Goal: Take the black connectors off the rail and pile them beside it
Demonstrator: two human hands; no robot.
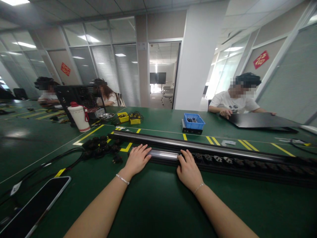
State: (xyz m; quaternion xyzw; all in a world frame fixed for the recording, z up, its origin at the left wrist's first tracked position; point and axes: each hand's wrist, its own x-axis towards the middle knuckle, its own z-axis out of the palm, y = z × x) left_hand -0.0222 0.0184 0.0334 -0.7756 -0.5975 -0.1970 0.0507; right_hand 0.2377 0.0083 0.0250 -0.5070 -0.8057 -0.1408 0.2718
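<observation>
Two bare forearms (99, 205) reach up from the bottom edge, a dark-screened phone (37, 208) lying to their left on the green tabletop (156, 205). Ahead of them, across the middle of the tabletop, lies a long black strip (223, 173), with a row of sockets (228, 160) along its right part and a smooth silvery section (164, 154) at its left. Parallel to it, just behind, runs a silver-faced rail (198, 147).

Both hands rest on the strip, one at each end of the silvery section. On the left end, the left hand (137, 161) lies palm down, fingers extended and close together, gripping nothing that shows. At the other end, beside the first sockets, the right hand (189, 168) has its fingers loosely bent; whether it pinches an edge, I cannot tell. Loose black plugs (100, 147) lie in a heap beyond the left hand.

By the look of it, the step in hand is steadying or seating the silvery section; whether that piece is fixed or loose is unclear. Such a move calls for even pressure at both ends, keeping the strip straight and the fingers out of any seam.
</observation>
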